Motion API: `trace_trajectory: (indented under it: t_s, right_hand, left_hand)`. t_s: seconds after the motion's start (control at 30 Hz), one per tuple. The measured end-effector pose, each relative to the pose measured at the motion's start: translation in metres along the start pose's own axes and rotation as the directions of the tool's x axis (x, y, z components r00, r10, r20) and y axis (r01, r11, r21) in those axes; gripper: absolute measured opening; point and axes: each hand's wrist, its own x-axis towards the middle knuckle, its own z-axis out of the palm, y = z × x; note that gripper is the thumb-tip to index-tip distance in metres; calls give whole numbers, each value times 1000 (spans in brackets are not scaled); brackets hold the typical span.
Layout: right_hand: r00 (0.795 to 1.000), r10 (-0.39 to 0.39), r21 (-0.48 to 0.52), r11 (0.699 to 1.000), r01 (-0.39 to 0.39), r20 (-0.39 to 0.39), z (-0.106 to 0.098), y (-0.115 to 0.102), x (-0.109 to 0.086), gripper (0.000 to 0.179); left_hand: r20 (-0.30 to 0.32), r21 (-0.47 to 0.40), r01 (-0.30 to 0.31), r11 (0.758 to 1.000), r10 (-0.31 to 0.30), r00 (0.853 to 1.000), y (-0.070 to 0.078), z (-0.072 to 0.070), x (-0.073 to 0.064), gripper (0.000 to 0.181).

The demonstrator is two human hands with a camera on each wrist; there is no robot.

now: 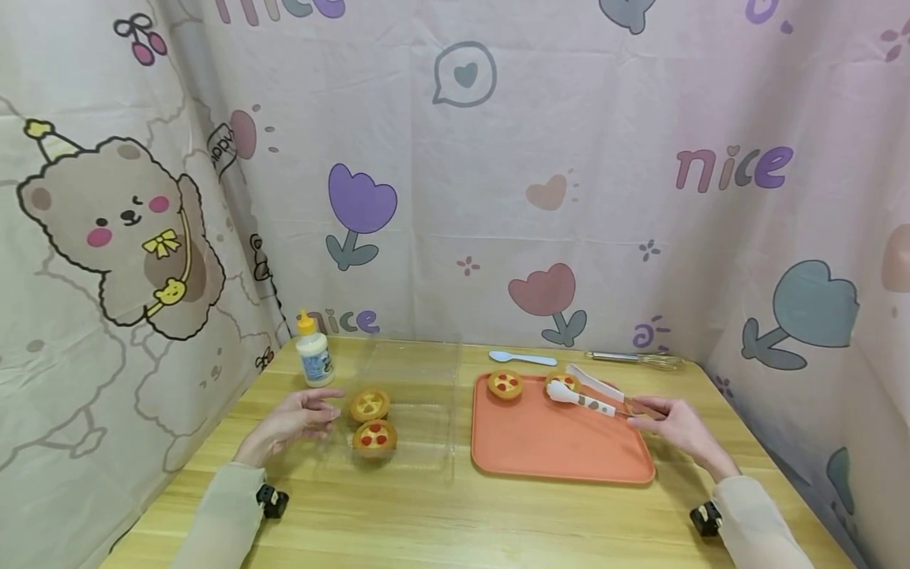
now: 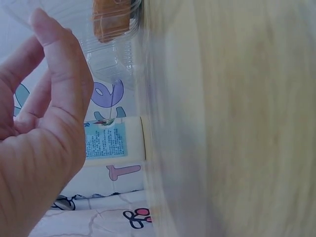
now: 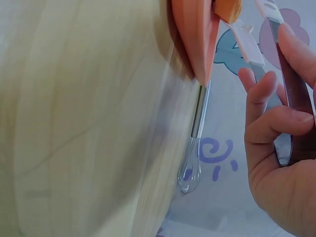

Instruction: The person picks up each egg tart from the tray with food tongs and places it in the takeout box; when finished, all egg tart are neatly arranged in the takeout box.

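My right hand [image 1: 678, 431] grips a pair of tongs [image 1: 593, 405] with white tips and brown handles; in the right wrist view the fingers [image 3: 276, 121] curl round them. The tips are spread about a mini pizza [image 1: 564, 382] at the tray's back edge. A second mini pizza [image 1: 505, 385] sits to its left on the orange tray [image 1: 562, 450]. My left hand [image 1: 297, 420] is beside the left side of a clear plastic container [image 1: 426, 454], fingers loosely extended; whether they touch it I cannot tell. Inside are two mini pizzas, a rear one [image 1: 370, 405] and a front one [image 1: 374, 437].
A squeeze bottle [image 1: 314, 356] with a yellow cap stands at the back left, behind my left hand. Along the table's back edge lie a pale blue spoon [image 1: 522, 359] and a metal whisk [image 1: 633, 359]. Behind the wooden table [image 1: 455, 521] hangs a printed curtain [image 1: 455, 197].
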Motion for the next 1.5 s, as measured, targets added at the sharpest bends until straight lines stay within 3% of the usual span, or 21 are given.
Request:
trace_trajectory:
  t_s: [0.37,0.6,0.93,1.5]
  right_hand:
    - [999,34,-15,999,-34,-8,3,-1,-1,55]
    - [998,26,-84,996,-30,-52,3,-9,-2,49]
    - [998,10,-99,995,-16,-59,4,-15,-4,51]
    - [998,7,-2,1000,-7,-56,17,-25,-4,47]
  left_hand:
    - [7,8,-7,1000,7,1000,-2,-1,1,60]
    - [1,12,-5,1000,5,1000,-1,-1,1,63]
    - [-8,19,-5,1000,5,1000,-2,-1,2,62]
    - [-18,16,-2,1000,2,1000,0,1,2,62]
